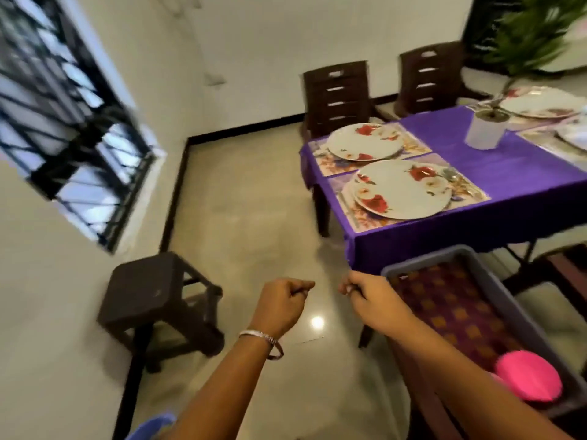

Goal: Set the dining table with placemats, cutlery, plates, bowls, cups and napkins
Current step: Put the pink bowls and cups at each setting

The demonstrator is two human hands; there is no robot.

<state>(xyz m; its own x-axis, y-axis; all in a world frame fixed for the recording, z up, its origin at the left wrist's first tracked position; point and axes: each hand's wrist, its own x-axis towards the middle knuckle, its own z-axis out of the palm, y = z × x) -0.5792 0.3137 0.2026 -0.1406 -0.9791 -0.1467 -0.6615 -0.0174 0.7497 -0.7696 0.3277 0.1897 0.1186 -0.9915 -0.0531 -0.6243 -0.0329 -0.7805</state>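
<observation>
Head view: stool (149,290) beside purple-clothed table (495,173).

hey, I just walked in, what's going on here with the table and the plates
A person is partway through setting a dining table covered in purple cloth. Floral plates already sit on placemats, one with a spoon beside it. Both hands are off the table: the left hand is curled, the right hand reaches at the corner of a grey tray holding a pink item. Whether either has a grip on anything is unclear.
</observation>
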